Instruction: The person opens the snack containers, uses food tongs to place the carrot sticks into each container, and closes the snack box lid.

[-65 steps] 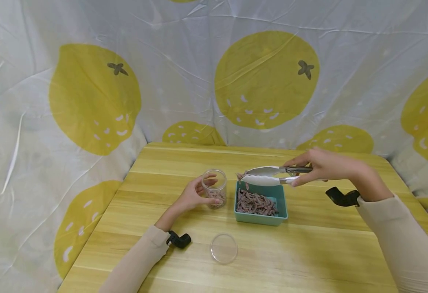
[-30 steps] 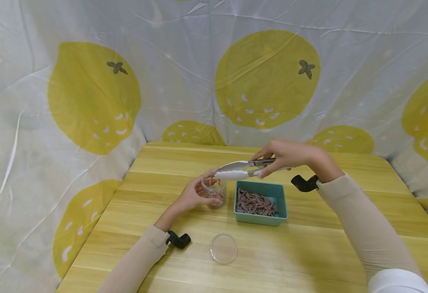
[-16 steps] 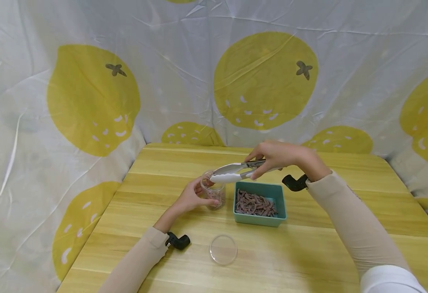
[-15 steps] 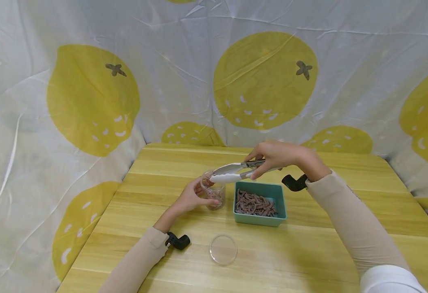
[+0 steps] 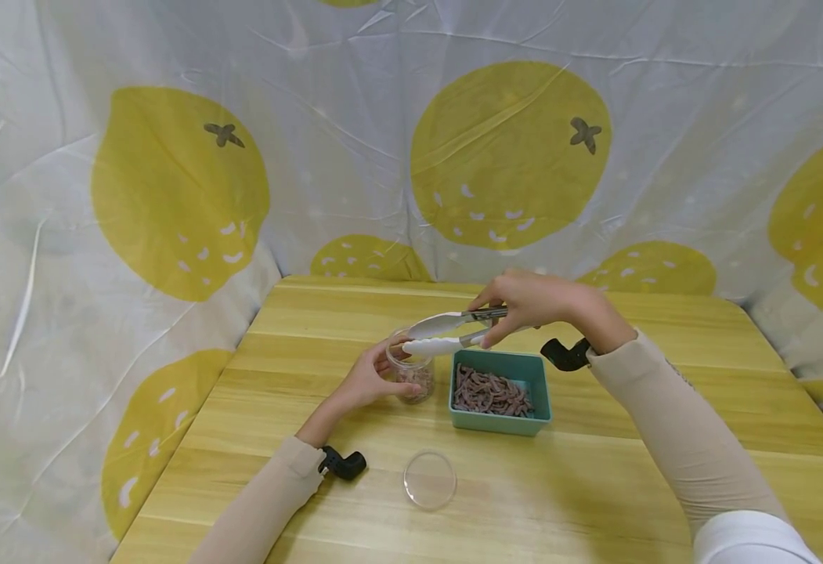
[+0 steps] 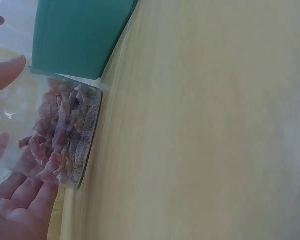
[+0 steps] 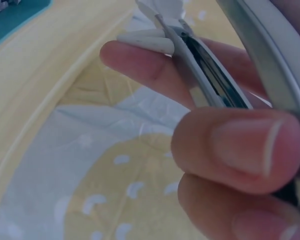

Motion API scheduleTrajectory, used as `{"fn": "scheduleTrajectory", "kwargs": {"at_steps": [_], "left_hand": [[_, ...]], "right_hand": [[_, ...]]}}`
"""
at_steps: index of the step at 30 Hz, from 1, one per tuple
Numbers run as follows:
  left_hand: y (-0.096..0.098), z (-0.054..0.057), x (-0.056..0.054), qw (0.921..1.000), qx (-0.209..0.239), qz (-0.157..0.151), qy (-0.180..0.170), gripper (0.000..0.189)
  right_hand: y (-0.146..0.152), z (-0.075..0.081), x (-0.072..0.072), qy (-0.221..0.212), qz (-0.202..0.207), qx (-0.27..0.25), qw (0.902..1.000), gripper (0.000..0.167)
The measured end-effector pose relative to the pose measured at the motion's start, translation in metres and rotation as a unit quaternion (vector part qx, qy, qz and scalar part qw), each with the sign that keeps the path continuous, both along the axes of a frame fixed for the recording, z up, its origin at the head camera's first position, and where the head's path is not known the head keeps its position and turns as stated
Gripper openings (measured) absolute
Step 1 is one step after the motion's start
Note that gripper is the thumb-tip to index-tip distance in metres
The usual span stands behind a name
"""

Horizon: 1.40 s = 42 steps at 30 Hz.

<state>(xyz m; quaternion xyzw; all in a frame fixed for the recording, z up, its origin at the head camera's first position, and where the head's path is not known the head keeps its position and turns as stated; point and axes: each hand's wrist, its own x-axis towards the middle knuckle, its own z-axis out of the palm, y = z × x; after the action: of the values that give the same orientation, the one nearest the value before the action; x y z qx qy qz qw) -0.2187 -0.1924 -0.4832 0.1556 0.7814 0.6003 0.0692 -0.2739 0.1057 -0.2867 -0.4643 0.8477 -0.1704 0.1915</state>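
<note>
My left hand [image 5: 369, 380] curls round a clear jar [image 5: 413, 368] that stands on the table. Through its wall in the left wrist view, brownish-pink dried strips [image 6: 62, 130] show in the bottom part. My right hand [image 5: 524, 305] grips metal tongs [image 5: 435, 345] with white scalloped tips. The tongs are spread a little, their tips right at the jar's mouth, and no strip shows between them. Right of the jar sits a teal rectangular box [image 5: 499, 424] with a heap of the same strips [image 5: 492, 393] inside. In the right wrist view, fingers [image 7: 235, 150] wrap the tong arms.
A clear round lid [image 5: 430, 480] lies on the wooden table [image 5: 594, 486], in front of the jar and box. Behind the table and at its left hangs a white cloth [image 5: 341, 157] printed with yellow lemons.
The right hand has carried the tongs left from above the box to the jar's mouth. The strips in their tips have gone from them. The left hand has kept its hold on the jar.
</note>
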Motion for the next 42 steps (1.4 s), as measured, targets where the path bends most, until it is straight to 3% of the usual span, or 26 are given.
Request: {"fn": "scheduleTrajectory", "kwargs": {"at_steps": [14,21,34,42], "left_hand": [[0.003,0.0,-0.003,0.9993,0.03,-0.023,0.004,0.08],[0.002,0.001,-0.002,0.9992,0.033,-0.022,0.004,0.078],[0.0,-0.001,-0.002,0.9994,0.024,-0.024,0.006,0.08],[0.001,0.0,-0.002,0.9996,0.019,-0.022,0.004,0.081]], "right_hand": [[0.029,-0.006,0.0,-0.033,-0.05,-0.038,0.9975,0.07],[0.05,-0.011,0.006,-0.025,-0.048,-0.054,0.9971,0.07],[0.084,-0.035,0.028,-0.024,-0.077,-0.012,0.9967,0.079],[0.09,-0.048,0.035,-0.009,-0.068,0.009,0.9976,0.081]]}}
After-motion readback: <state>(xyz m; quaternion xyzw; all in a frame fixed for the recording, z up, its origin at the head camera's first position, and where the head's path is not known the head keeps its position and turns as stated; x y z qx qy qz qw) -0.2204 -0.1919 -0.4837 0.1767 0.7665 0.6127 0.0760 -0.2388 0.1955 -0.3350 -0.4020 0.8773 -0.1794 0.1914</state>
